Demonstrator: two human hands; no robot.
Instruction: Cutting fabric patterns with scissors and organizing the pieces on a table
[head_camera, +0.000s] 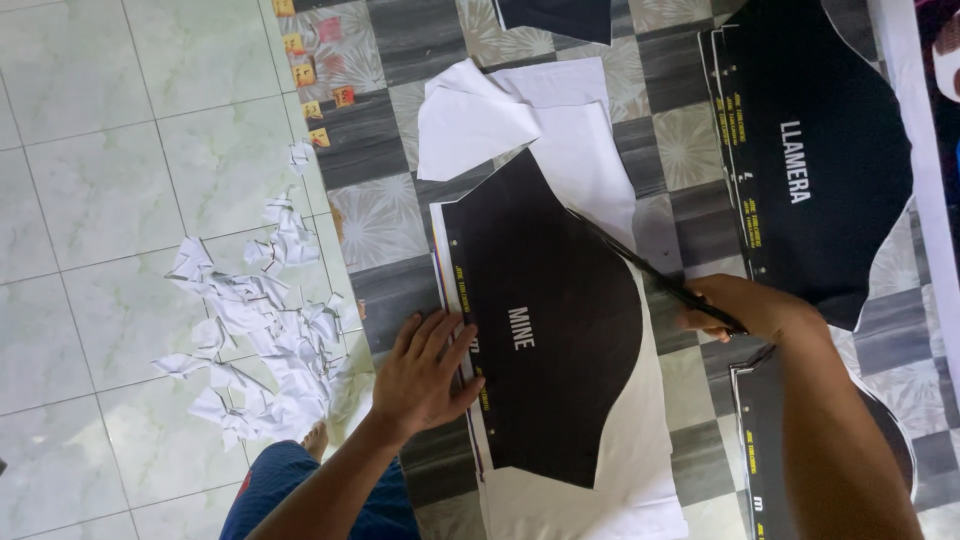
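A heap of white paper scraps (255, 340) lies on the tiled floor at left. The left hand (425, 375) presses flat, fingers spread, on the edge of a black printed panel (550, 330) on white sheet. The right hand (740, 305) grips black scissors (650, 270), blades along the panel's curved edge. Another black panel (820, 150) lies beyond.

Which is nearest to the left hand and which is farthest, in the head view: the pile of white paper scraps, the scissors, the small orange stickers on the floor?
From the left hand:
1. Pile of white paper scraps, on the floor tiles at its left.
2. Scissors, at its right, in the right hand.
3. Small orange stickers, at the top of the picture.
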